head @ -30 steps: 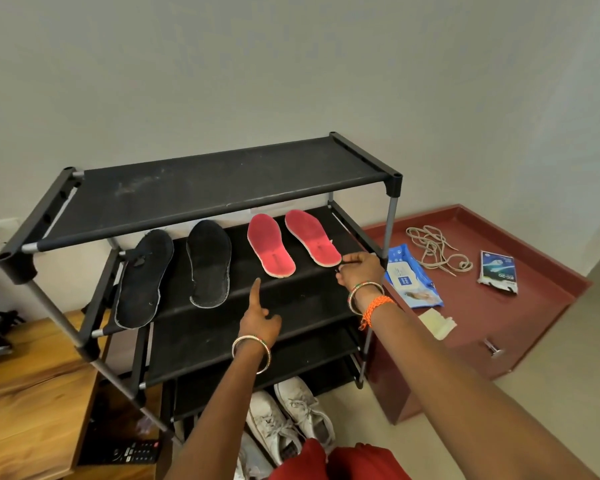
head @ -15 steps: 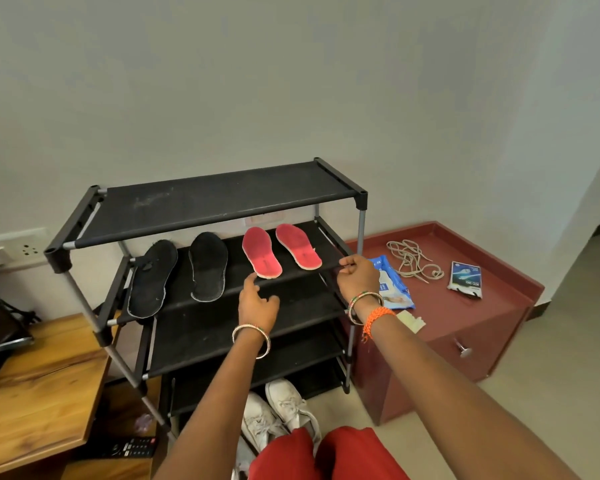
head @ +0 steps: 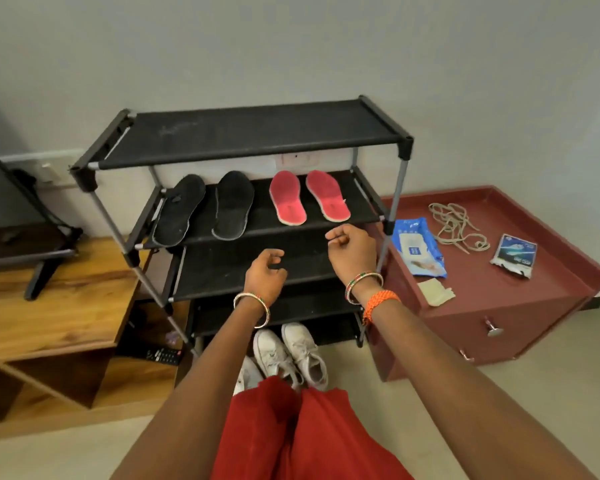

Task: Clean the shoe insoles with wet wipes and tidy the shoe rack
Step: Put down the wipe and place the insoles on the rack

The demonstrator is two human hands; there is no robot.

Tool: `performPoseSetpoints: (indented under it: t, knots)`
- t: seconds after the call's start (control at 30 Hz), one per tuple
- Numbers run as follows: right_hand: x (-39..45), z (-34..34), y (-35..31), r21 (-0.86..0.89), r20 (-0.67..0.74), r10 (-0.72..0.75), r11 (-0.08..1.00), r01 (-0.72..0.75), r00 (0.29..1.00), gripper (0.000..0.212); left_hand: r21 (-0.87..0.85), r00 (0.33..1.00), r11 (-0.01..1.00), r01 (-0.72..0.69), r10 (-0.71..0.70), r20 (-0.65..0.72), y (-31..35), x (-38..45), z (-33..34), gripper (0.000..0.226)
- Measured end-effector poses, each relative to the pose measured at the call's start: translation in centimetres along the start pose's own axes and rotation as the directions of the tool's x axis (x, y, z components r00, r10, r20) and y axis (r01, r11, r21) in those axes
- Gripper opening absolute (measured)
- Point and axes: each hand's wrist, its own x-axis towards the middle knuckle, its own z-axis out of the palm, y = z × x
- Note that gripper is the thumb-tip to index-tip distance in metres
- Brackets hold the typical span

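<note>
The fingers of the left hand (head: 264, 273) and of the right hand (head: 354, 251) are loosely curled and nothing is held. Half a second ago the shelf edge was touched by both; now both are drawn back, clear of the shoe rack (head: 257, 133). The two black insoles (head: 205, 209) and two red insoles (head: 307, 197) are left lying unmoved on the second shelf. The wet wipes pack (head: 417, 249) is seen on the maroon cabinet (head: 534, 306) beside the rack.

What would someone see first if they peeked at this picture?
The two red insoles pop out first, side by side on the black shoe rack, on its second shelf, right of two black insoles. Both hands hover empty in front of the rack. A blue wet wipes pack lies on the maroon cabinet to the right.
</note>
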Motion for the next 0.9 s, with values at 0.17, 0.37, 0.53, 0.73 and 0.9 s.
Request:
performPoseSetpoints:
  t: [0.17,0.37,0.53,0.73,0.9]
  knots:
    - [-3.0,4.7,0.4,0.025,0.126,-0.098,0.995,0.095,0.987,0.02,0.0,0.991,0.995,0.1,-0.1,-0.09,-4.3,-0.2,-3.0,0.031]
    - [-7.0,9.1,3.5,0.002,0.286,-0.137,0.99,0.142,0.949,0.018,0.064,0.978,0.981,0.183,-0.175,-0.114,-9.3,-0.6,-6.0,0.027]
    - [-9.6,13.4,6.6,-0.127,0.573,-0.088,0.973,0.194,0.815,0.021,0.23,0.96,0.94,0.253,-0.272,0.058,-15.0,-0.8,-7.0,0.024]
    - [-10.1,19.9,9.8,-0.232,0.702,0.015,0.95,0.209,0.712,0.022,0.335,0.919,0.887,0.318,-0.375,0.12,-21.5,0.5,-6.2,0.026]
    - [-12.2,23.7,16.0,-0.386,0.892,0.184,0.786,0.483,0.413,0.024,0.535,0.85,0.77,0.346,-0.499,0.17,-29.7,-0.2,-5.3,0.026]
